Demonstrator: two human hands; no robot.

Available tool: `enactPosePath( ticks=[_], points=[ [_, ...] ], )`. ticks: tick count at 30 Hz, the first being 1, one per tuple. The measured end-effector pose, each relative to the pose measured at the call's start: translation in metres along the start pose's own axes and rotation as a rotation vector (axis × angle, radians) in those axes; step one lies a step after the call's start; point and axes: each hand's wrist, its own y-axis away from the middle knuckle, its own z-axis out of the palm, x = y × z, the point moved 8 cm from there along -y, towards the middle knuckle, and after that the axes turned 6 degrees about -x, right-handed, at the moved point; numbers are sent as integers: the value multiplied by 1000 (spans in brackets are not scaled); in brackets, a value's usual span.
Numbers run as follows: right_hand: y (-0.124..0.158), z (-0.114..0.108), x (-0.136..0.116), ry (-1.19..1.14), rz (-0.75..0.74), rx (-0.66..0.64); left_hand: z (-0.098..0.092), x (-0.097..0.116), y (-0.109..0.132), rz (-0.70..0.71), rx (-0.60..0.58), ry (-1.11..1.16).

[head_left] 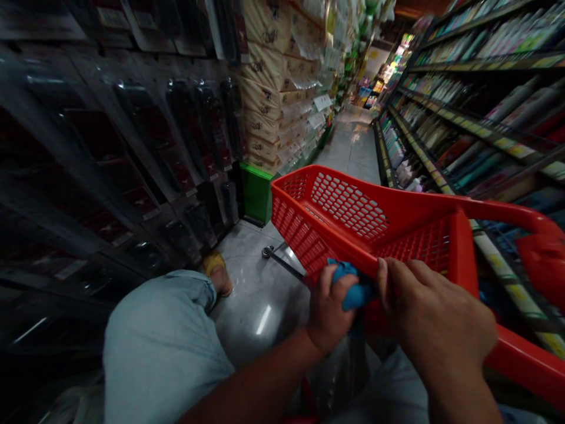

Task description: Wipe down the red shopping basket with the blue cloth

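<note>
My left hand (331,309) is closed around a crumpled blue cloth (355,294) beside the near side of a red plastic shopping cart (335,227). The cloth lies against or very near the cart's outer wall; exact contact is hard to make out. Over the cart's near rim my right hand (436,318) is curled, knuckles up and thumb at the edge. Its fingertips are out of sight. The visible inside of the cart's slotted basket holds nothing. A red handle (521,215) curves along the cart's right end.
Packaged goods (176,118) hang on a dark rack at left. Wrapped paper-like packs (265,88) are stacked above a green base (256,194). Stocked shelves (485,118) line the right. A cart wheel (267,252) stands on the shiny floor near my sandaled foot (218,274).
</note>
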Motion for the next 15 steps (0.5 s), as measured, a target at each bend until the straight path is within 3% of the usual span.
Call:
enactPosePath(
  ticks=[2,4,7,9,12,15],
  points=[
    [2,0,1,-7,-3,3,1,8,8,137,-92,-44],
    [4,0,1,-10,-11,6,-13,-10,-9,152,-82,-93],
    [7,-4,1,-16,-22,26,-52,-59,-62,-2,108,-163],
    [7,-6,-1,-13,-22,35,-70,-76,-86,-78,238,-182],
    [6,-8,-3,-18,-19,28,-65,-60,-77,-63,288,-193],
    [5,-6,-3,-33,-23,11,-26,-13,-23,105,140,-187]
  ],
)
